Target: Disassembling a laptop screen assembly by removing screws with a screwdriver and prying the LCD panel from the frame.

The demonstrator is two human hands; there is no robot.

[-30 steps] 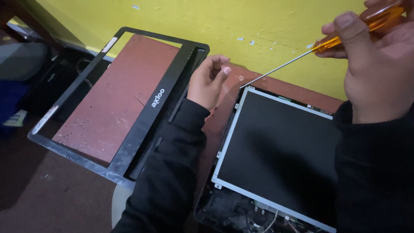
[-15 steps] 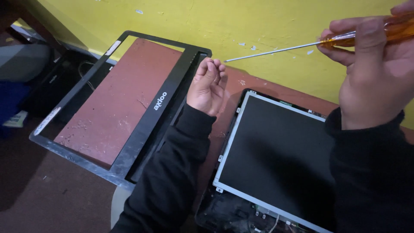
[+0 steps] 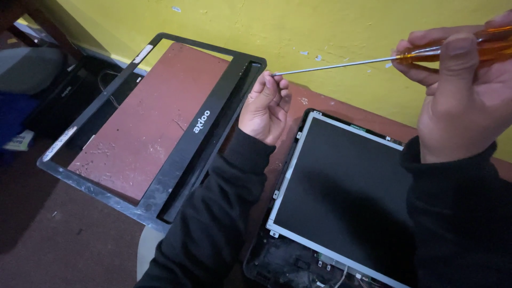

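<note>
My right hand (image 3: 464,96) grips the orange handle of a long screwdriver (image 3: 426,53), held level above the table at the upper right. Its thin metal shaft runs left and the tip meets the fingertips of my left hand (image 3: 265,106), which are pinched together at the tip; whether they hold anything small I cannot tell. Below the right hand lies a bare laptop screen panel (image 3: 346,186) with a silver metal edge, resting in its black back cover. Left of my left hand lies a black plastic screen bezel (image 3: 197,133).
The bezel and the panel lie on a worn reddish-brown table (image 3: 144,133) against a yellow wall (image 3: 298,26). Dark devices and a grey cloth lie lower down at the far left. Loose cables and dark parts show at the panel's near edge (image 3: 298,266).
The screwdriver has swung up from the panel's top left corner to level, and its tip has come to my left fingertips. My left hand has lifted slightly toward the wall.
</note>
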